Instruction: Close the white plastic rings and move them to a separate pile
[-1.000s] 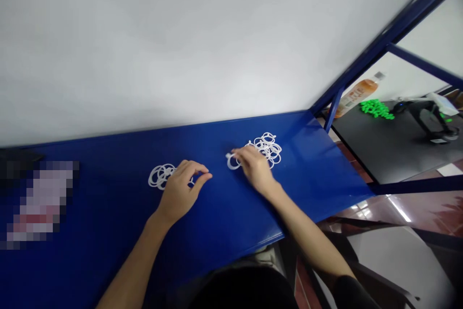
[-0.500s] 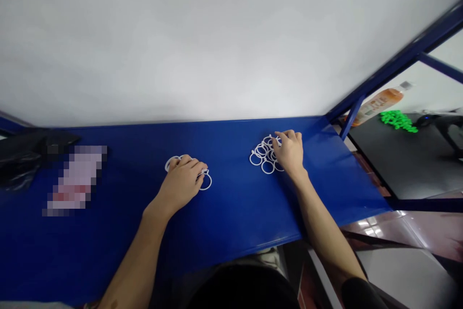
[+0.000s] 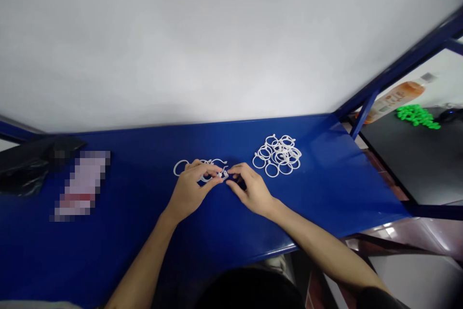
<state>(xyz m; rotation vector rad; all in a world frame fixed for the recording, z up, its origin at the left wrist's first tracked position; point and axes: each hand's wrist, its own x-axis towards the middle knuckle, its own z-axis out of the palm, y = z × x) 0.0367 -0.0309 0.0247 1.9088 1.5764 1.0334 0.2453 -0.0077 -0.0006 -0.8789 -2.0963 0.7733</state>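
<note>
My left hand [image 3: 191, 190] and my right hand [image 3: 250, 189] meet at the middle of the blue table [image 3: 144, 212], fingertips pinched together on a small white ring [image 3: 223, 173]. Behind the left hand lie linked white rings [image 3: 202, 164], partly hidden by its fingers. A loose pile of white rings [image 3: 278, 154] rests on the table to the right of my right hand, untouched.
A black bag [image 3: 25, 162] and a blurred flat packet [image 3: 81, 182] lie at the table's left. A white wall rises behind. Right of the blue frame post [image 3: 361, 106], a black table holds an orange bottle [image 3: 394, 97] and green pieces [image 3: 417, 116].
My right hand has left the pile on the right and come to the middle. It now pinches a ring together with my left hand, which lifted its fingers from the linked rings.
</note>
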